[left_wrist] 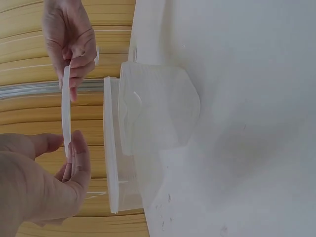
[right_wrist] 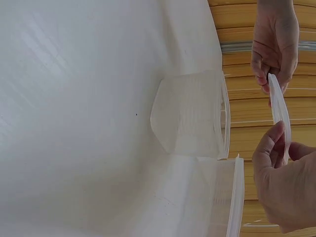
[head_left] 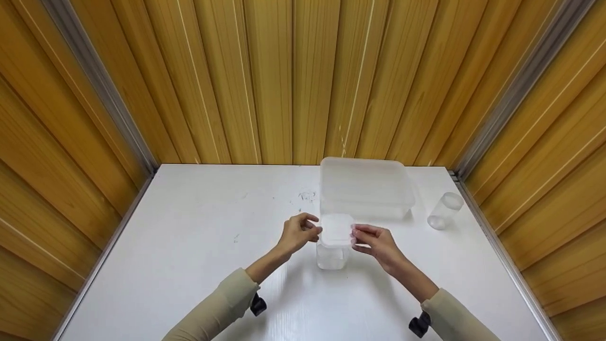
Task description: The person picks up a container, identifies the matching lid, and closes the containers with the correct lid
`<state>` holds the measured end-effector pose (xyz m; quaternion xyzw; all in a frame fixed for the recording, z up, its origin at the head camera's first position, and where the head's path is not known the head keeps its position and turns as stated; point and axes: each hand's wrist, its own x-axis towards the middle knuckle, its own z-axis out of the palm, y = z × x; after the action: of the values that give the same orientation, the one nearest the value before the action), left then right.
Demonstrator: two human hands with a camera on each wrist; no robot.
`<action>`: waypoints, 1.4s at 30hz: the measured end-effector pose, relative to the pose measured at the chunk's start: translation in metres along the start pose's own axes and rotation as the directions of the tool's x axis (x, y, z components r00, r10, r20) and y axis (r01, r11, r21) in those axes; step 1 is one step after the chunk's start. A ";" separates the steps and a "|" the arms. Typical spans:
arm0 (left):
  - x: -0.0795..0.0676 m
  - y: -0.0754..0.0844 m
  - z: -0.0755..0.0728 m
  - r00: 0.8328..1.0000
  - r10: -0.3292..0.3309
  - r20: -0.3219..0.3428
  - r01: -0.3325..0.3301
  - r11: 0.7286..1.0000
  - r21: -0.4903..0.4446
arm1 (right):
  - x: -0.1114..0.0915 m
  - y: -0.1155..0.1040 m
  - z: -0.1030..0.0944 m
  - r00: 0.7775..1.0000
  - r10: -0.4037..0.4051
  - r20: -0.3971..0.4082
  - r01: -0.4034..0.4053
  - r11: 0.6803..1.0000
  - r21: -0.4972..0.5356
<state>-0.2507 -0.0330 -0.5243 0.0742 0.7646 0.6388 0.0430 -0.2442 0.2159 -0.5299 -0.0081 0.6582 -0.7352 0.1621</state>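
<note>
A white translucent square lid (head_left: 337, 230) is held level above a small clear container (head_left: 331, 258), apart from its rim. My left hand (head_left: 299, 233) pinches the lid's left edge between thumb and fingers. At the opposite edge my right hand (head_left: 378, 244) pinches it the same way. In the left wrist view the lid (left_wrist: 66, 108) appears edge-on between both hands, and the container (left_wrist: 160, 108) stands upright on the table with its top uncovered. The right wrist view also has the lid (right_wrist: 279, 111) beside the container's (right_wrist: 190, 116) rim.
A large translucent lidded box (head_left: 367, 184) stands behind the small container. To its right is a clear cylindrical jar (head_left: 445, 211), near the white table's (head_left: 189, 227) right edge. Wood-patterned walls (head_left: 270, 80) enclose the back and sides.
</note>
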 end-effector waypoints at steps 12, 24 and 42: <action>0.002 -0.021 0.002 0.996 -0.089 0.002 0.089 0.996 -0.032 | 0.004 0.021 0.005 0.997 -0.043 -0.056 0.034 0.988 -0.149; 0.002 -0.035 -0.004 0.990 -0.140 0.029 0.140 0.990 -0.005 | 0.008 0.032 0.012 0.993 -0.042 -0.110 0.017 0.975 -0.220; 0.000 -0.037 0.000 0.990 -0.132 0.045 0.132 0.991 -0.003 | 0.006 0.042 0.009 0.989 -0.066 -0.135 0.021 0.950 -0.311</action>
<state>-0.2532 -0.0398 -0.5603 0.0375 0.7648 0.6349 0.1025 -0.2386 0.2018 -0.5705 0.0052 0.7746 -0.6253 0.0944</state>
